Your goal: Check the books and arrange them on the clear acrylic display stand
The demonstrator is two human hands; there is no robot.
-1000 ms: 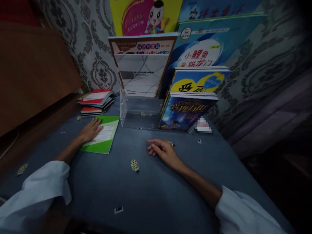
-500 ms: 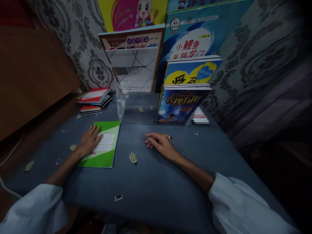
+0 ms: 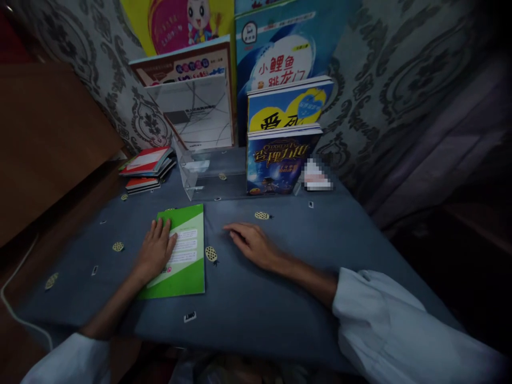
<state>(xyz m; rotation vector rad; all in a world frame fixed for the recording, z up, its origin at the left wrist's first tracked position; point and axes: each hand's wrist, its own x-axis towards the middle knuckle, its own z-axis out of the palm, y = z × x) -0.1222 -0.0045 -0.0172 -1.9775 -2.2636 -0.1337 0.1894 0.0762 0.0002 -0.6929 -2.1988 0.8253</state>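
My left hand (image 3: 157, 249) lies flat with fingers spread on a green and white book (image 3: 188, 272), which rests on the table with printed text boxes showing. To the right of that book, apart from it, my right hand (image 3: 254, 245) hovers over or rests on the tablecloth; I cannot tell which. Its index finger points left toward the book, and nothing is visible in it. Beyond the hands, a clear book stand (image 3: 190, 176) supports books in rows. A dark blue book (image 3: 276, 165) stands at its front right, with a blue and yellow book (image 3: 290, 106) behind.
A stack of thin books (image 3: 146, 162) lies at the table's back left. A pixelated white object (image 3: 318, 178) sits right of the stand. Behind the stand is patterned wallpaper (image 3: 150, 120); a wooden panel (image 3: 48, 144) is at left. A white cable (image 3: 16, 312) hangs beside the table (image 3: 256, 320).
My left hand has slid the green book right and nearer, up beside a pineapple print. My right hand has drawn slightly nearer, uncovering another print. The camera view has shifted.
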